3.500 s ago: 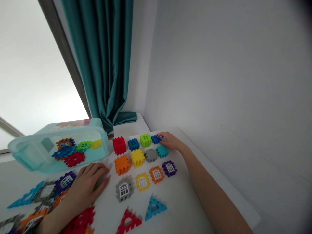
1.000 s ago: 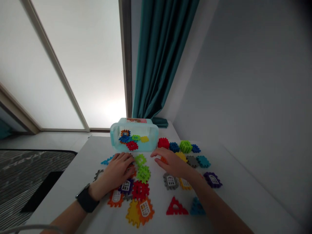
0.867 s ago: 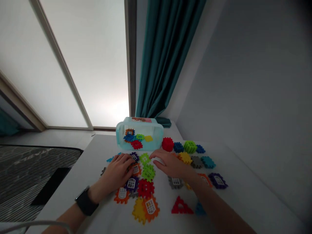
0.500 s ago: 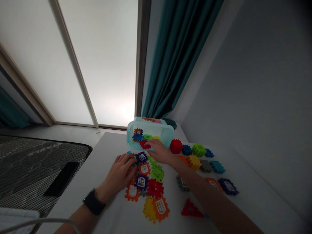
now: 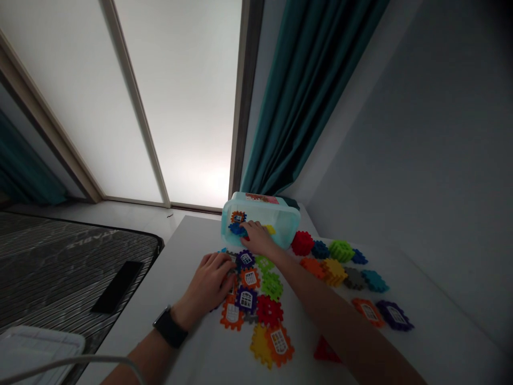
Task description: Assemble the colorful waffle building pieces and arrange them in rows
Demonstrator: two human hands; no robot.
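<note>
Holding our right arm [image 5: 320, 300] slanted toward ten o'clock, we have the right hand [image 5: 258, 239] palm down at the mouth of the turquoise plastic box [image 5: 285, 218], twelve o'clock on the desk [image 5: 200, 350]. A blue notched tile [image 5: 236, 229] lies inside, at nine o'clock from those fingertips; we cannot tell whether that grip is clenched on anything. Our left hand [image 5: 212, 279] lies palm down, fingers toward two o'clock, an orange window tile [image 5: 250, 278] at its three o'clock, its grip hidden from us.

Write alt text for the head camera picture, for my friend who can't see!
A person's right hand reaches into a pale-blue tub holding colourful toothed toy pieces. The left hand, wearing a black watch, is at the edge of more pieces on a white table.
</note>
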